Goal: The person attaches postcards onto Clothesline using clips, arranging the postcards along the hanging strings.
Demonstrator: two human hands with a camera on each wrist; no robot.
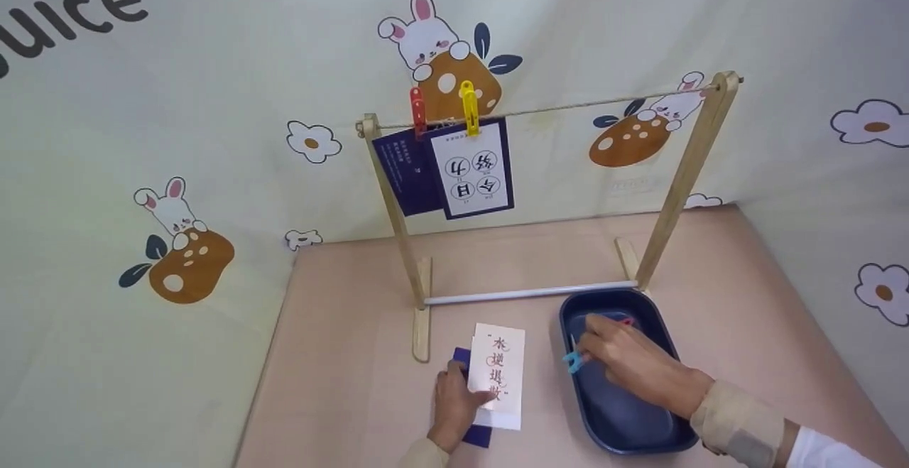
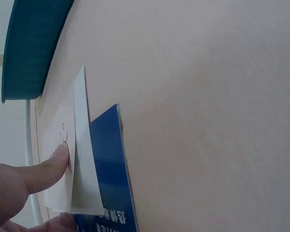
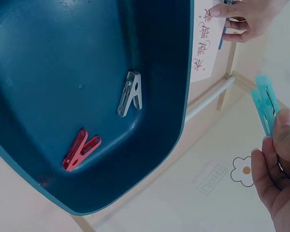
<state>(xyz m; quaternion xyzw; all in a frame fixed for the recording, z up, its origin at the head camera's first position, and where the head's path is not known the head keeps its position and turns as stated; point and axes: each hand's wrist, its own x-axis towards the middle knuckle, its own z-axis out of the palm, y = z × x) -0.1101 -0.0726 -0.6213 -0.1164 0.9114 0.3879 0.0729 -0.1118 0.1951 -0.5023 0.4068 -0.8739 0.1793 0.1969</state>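
My right hand [image 1: 635, 363] pinches a light-blue clothespin [image 3: 265, 104] between thumb and fingers, above the left rim of a dark blue tub [image 1: 632, 434]. In the right wrist view, a red clothespin [image 3: 80, 151] and a grey clothespin [image 3: 130, 94] lie inside that tub. My left hand [image 1: 454, 400] grips white cards with red characters [image 1: 505, 354], its thumb across the top one and its fingers at the left edge. Beneath them shows a dark blue card [image 2: 108, 162], offset from the white ones.
Behind the hands stands a wooden frame [image 1: 671, 205] with a cord [image 1: 568, 107] and a white bottom bar [image 1: 525, 292]. A red clothespin [image 1: 417, 111] and a yellow clothespin [image 1: 469, 109] hold a dark blue card [image 1: 412, 184] and a white-faced card [image 1: 471, 178] on the cord's left part.
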